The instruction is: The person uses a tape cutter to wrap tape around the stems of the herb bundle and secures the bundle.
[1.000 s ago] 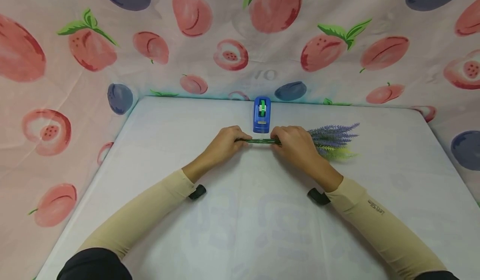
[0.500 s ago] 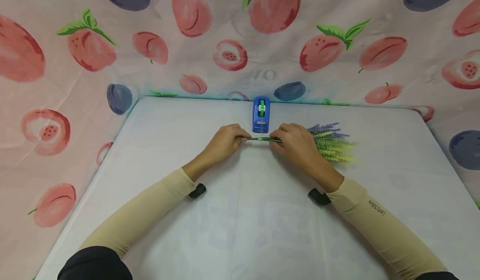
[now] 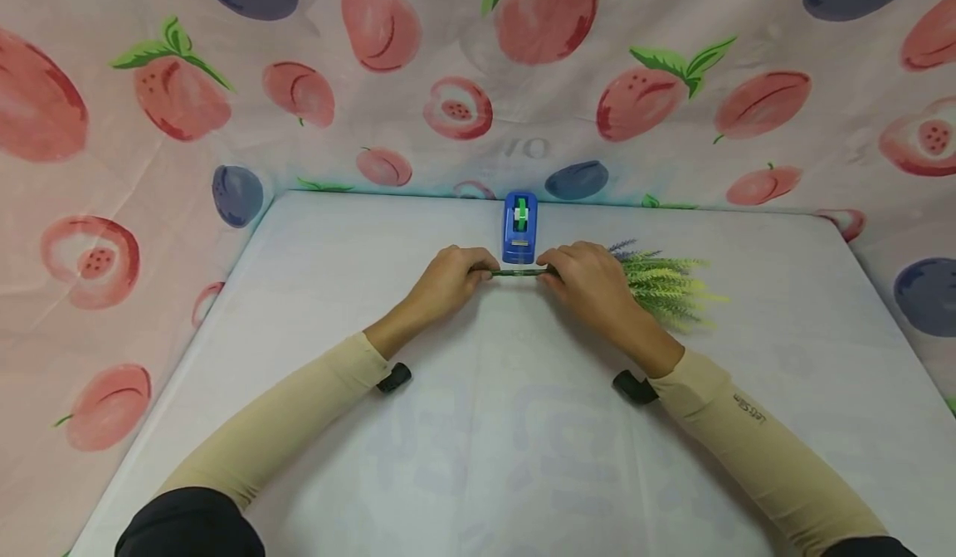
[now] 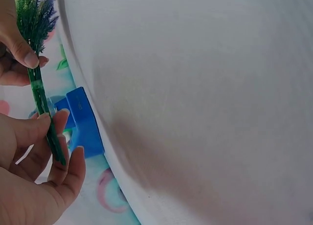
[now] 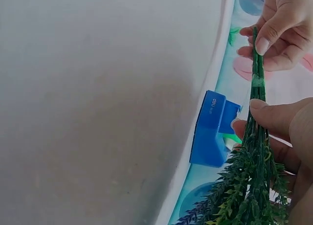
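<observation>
A bunch of artificial lavender (image 3: pixel 665 287) lies crosswise between both hands, its yellow-green and purple heads pointing right. My left hand (image 3: pixel 451 279) pinches the bare stem ends between thumb and fingers. Higher up, just below the flower heads, my right hand (image 3: pixel 586 279) grips the stems (image 5: pixel 257 93). In the right wrist view, a band of clear tape (image 5: pixel 257 81) wraps the stems between the two hands. Close behind the stems stands a blue tape dispenser (image 3: pixel 519 229) with a green core in it.
The white tabletop (image 3: pixel 493 424) spreads out in front of the hands. A fruit-printed cloth (image 3: pixel 418 34) rises behind the table's back edge and on the left. Black wrist cameras (image 3: pixel 635 387) hang under both wrists.
The bunch has been rolled about its stems: purple heads faced up before, and now mostly yellow-green ones show. Both hands have edged slightly away from me, still gripping the stems.
</observation>
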Action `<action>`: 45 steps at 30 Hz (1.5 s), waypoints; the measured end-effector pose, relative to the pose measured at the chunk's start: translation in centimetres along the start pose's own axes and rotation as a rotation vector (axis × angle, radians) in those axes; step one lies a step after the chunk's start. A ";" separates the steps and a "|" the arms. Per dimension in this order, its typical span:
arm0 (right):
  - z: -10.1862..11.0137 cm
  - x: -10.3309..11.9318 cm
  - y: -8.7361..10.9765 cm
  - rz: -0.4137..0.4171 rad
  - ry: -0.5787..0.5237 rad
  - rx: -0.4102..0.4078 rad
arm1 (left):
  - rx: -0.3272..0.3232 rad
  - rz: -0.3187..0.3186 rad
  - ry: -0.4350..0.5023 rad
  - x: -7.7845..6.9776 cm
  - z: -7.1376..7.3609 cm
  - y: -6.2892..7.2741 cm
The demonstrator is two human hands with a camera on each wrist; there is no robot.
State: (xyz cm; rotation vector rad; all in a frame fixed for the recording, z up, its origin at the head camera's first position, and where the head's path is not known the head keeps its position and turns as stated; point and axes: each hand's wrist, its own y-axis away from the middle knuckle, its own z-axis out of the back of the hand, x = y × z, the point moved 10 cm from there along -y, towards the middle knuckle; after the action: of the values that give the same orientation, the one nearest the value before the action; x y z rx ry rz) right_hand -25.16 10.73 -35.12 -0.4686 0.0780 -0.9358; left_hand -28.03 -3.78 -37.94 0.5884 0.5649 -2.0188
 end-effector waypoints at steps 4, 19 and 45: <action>-0.1 0.3 -0.1 0.015 0.000 -0.006 | -0.011 -0.009 -0.024 0.0 0.1 -0.1; -1.2 0.0 -0.7 -0.019 0.019 0.078 | -0.022 -0.060 -0.080 -0.4 0.4 -0.2; -0.6 -0.9 -0.6 -0.039 -0.026 0.037 | -0.024 -0.048 -0.073 0.1 0.8 -0.7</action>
State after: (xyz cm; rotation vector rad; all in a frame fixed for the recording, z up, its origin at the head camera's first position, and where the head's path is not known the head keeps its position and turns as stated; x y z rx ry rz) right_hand -26.30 10.99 -35.56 -0.4496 0.0279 -0.9674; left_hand -28.80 -4.04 -37.31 0.4888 0.5642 -2.0672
